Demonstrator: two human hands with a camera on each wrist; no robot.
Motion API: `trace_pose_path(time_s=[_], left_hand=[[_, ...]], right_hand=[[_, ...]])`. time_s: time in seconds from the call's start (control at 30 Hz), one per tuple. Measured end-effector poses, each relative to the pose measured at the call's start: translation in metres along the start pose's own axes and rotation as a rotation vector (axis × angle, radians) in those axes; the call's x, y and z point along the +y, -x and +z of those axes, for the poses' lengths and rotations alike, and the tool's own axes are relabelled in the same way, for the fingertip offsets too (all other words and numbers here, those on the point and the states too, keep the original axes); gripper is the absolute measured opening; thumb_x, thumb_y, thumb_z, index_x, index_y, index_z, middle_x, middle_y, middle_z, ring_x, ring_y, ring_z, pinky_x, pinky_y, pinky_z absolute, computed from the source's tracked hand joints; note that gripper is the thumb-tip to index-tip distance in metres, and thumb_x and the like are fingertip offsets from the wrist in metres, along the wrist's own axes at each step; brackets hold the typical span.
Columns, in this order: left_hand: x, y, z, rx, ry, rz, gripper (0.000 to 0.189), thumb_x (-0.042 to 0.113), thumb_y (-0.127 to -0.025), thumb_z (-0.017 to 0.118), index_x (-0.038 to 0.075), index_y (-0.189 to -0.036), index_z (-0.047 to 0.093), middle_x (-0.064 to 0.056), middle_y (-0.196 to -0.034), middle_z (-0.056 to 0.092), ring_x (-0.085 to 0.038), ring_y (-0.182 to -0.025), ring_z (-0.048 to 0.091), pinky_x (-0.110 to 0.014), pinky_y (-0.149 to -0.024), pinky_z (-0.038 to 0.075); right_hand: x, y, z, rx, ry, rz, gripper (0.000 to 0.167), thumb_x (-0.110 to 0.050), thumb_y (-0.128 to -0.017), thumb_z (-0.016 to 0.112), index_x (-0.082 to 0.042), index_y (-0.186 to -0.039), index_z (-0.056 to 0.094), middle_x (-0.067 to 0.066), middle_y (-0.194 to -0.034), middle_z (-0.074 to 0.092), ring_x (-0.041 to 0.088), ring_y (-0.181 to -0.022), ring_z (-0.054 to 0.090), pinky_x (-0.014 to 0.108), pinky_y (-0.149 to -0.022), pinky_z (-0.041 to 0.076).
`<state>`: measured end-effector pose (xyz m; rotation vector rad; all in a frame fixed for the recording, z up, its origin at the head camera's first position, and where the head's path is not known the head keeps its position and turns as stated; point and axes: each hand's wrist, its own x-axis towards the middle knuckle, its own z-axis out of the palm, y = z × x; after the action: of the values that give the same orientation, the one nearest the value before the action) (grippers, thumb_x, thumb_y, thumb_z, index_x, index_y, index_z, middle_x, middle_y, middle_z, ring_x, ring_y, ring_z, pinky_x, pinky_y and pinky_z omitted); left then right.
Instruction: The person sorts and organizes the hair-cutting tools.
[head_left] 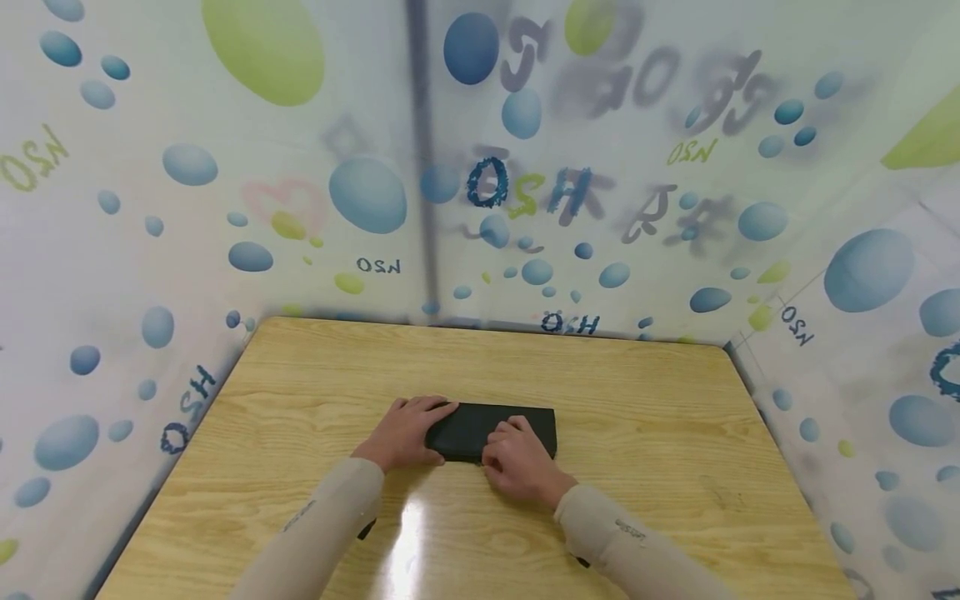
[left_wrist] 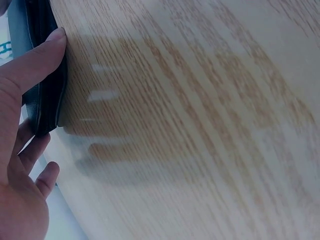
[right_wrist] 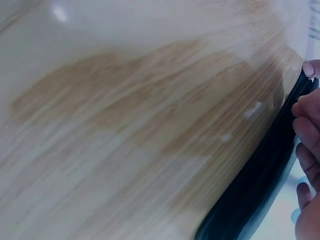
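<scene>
A flat, oblong black zip case (head_left: 467,433) lies on the wooden table, its long side facing me. My left hand (head_left: 405,433) grips its left end, fingers over the back corner and thumb at the front edge. In the left wrist view the thumb (left_wrist: 42,60) presses the zipped side of the case (left_wrist: 50,97). At the front edge, right of the middle, my right hand (head_left: 517,462) pinches with curled fingers; what lies between the fingertips is hidden. The right wrist view shows those fingers (right_wrist: 307,130) close against the dark edge of the case (right_wrist: 255,175).
The light wood table (head_left: 637,417) extends around the case on every side. Behind it and at both sides stand white curtain-like walls (head_left: 300,250) printed with blue and green drops and lettering. A bright reflection lies on the tabletop in front of the left hand.
</scene>
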<state>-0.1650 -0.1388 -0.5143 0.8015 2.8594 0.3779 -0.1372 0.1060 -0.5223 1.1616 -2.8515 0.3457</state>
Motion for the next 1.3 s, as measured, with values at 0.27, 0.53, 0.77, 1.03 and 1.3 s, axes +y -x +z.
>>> trace_pose_path(time_s=[0.27, 0.53, 0.77, 1.03, 1.3], left_hand=[[-0.001, -0.001, 0.002, -0.001, -0.005, -0.006, 0.087, 0.047, -0.074, 0.081, 0.027, -0.149, 0.041, -0.004, -0.149, 0.046, -0.027, -0.135, 0.045, -0.054, -0.107, 0.034], [0.000, -0.001, 0.001, -0.008, -0.002, -0.011, 0.087, 0.047, -0.075, 0.081, 0.027, -0.149, 0.041, -0.003, -0.150, 0.045, -0.026, -0.135, 0.045, -0.053, -0.107, 0.034], [0.000, -0.001, 0.001, -0.001, -0.001, -0.010, 0.087, 0.047, -0.074, 0.081, 0.027, -0.149, 0.041, -0.004, -0.149, 0.045, -0.027, -0.136, 0.044, -0.054, -0.108, 0.034], [0.000, 0.000, 0.003, 0.000, 0.013, -0.013, 0.086, 0.046, -0.075, 0.081, 0.027, -0.149, 0.041, -0.005, -0.150, 0.045, -0.028, -0.136, 0.044, -0.054, -0.107, 0.033], [-0.001, 0.001, 0.003, 0.003, -0.003, -0.017, 0.085, 0.047, -0.076, 0.081, 0.028, -0.149, 0.041, -0.003, -0.150, 0.045, -0.026, -0.136, 0.044, -0.053, -0.107, 0.034]], right_hand=[[-0.003, -0.004, 0.003, 0.023, 0.003, 0.004, 0.018, -0.026, -0.089, 0.066, -0.026, -0.071, 0.067, -0.015, -0.069, 0.053, 0.008, -0.079, 0.047, 0.037, -0.096, 0.036], [-0.004, -0.004, 0.002, 0.027, 0.009, 0.004, 0.016, -0.025, -0.088, 0.065, -0.026, -0.073, 0.068, -0.015, -0.070, 0.054, 0.008, -0.079, 0.048, 0.037, -0.095, 0.036], [-0.010, -0.003, 0.001, 0.007, 0.017, 0.018, 0.016, -0.023, -0.086, 0.065, -0.025, -0.070, 0.066, -0.013, -0.069, 0.055, 0.010, -0.079, 0.049, 0.038, -0.095, 0.038], [-0.022, -0.015, 0.006, 0.014, 0.022, 0.014, 0.013, -0.025, -0.087, 0.066, -0.025, -0.075, 0.071, -0.013, -0.073, 0.061, 0.010, -0.081, 0.053, 0.037, -0.095, 0.039], [-0.029, -0.020, 0.005, -0.016, 0.040, 0.043, 0.013, -0.027, -0.088, 0.066, -0.026, -0.076, 0.071, -0.013, -0.074, 0.062, 0.011, -0.083, 0.054, 0.037, -0.097, 0.039]])
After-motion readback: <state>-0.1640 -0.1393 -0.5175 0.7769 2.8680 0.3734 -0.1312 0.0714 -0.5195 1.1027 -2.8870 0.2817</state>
